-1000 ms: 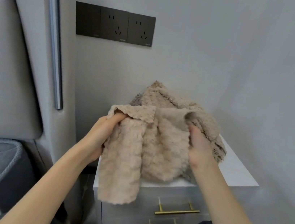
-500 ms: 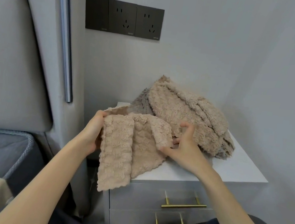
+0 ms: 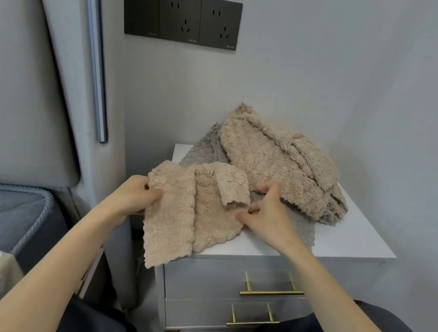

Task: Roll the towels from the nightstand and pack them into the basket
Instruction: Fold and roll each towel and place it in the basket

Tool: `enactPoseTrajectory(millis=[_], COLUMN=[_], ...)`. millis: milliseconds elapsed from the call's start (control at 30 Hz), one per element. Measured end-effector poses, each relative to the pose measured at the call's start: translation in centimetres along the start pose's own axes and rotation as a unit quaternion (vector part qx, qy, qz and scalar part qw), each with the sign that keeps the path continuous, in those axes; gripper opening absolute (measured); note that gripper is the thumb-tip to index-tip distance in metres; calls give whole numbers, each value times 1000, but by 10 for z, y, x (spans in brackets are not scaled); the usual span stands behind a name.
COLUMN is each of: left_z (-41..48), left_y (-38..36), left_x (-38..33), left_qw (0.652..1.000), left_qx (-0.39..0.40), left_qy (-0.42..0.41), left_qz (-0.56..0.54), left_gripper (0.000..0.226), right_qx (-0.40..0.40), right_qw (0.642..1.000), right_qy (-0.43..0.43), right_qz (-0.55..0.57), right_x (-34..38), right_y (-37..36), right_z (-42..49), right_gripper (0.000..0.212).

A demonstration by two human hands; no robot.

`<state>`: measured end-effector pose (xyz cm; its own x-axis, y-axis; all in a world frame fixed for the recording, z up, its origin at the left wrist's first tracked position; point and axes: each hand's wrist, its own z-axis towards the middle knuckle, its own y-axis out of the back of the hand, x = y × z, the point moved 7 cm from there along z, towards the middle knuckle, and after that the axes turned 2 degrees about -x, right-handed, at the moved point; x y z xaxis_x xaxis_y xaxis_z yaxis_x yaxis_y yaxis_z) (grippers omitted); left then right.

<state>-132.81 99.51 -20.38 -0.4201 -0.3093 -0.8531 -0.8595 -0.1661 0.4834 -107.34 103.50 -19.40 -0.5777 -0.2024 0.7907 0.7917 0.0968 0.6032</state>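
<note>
A person's two bare arms reach forward to a small beige towel (image 3: 203, 228) at the front left corner of a white surface (image 3: 356, 241), the top of a nightstand; the towel's right part lies on the surface, its left part hangs limp off the corner, and its upper right corner is folded over toward the middle; the left grip (image 3: 134, 196) is closed on the towel's upper left edge, thumb in front and fingers behind; the right grip (image 3: 267, 217) seems to pinch the lower corner of the folded flap between thumb and fingertip, the other fingers loosely spread, though the fleece hides the exact contact; just behind, a heap of beige towels (image 3: 276, 168) lies over a grey towel (image 3: 298, 230) that spreads flat under the right wrist; no basket is in view; below the surface are two drawers with brass handles (image 3: 270, 292). The towel looks light, thick and very soft; it droops wherever it is unsupported and will not keep a shape by itself; the nubbly pile should cling to skin and to itself rather than slip, and nothing about it is fragile. It is probably best taken by the corners or edges and drawn flat, then rolled from a short end with a grip near each side so the roll stays even; the finished roll will likely want to spring open, so hold it round its middle.
</note>
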Motion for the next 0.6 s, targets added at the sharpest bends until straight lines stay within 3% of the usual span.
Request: enactPoseTrajectory(millis=[167, 300, 367, 433, 500, 600], left_z=[2, -3, -6, -5, -5, -8], left_y=[21, 16, 11, 8, 5, 10], left_x=[-13, -26, -36, -40, -40, -43], left_qw=[984, 969, 962, 962, 966, 963], left_qx=[-123, -127, -93, -45, -13, -81], left_qy=[-107, -168, -220, -235, -231, -256], left_qz=[-77, -127, -130, -134, -112, -33], left_gripper=[23, 42, 38, 40, 49, 43], right_qx=[-121, -167, -153, -124, -116, -188], right_qw=[957, 890, 872, 892, 936, 969], right_qy=[15, 11, 2, 0, 6, 41], right_qz=[262, 424, 466, 435, 332, 153], right_x=[9, -2, -10, -15, -20, -19], right_y=[52, 95, 107, 112, 115, 126], right_z=[6, 8, 7, 5, 3, -5], right_gripper=[40, 26, 25, 22, 31, 31])
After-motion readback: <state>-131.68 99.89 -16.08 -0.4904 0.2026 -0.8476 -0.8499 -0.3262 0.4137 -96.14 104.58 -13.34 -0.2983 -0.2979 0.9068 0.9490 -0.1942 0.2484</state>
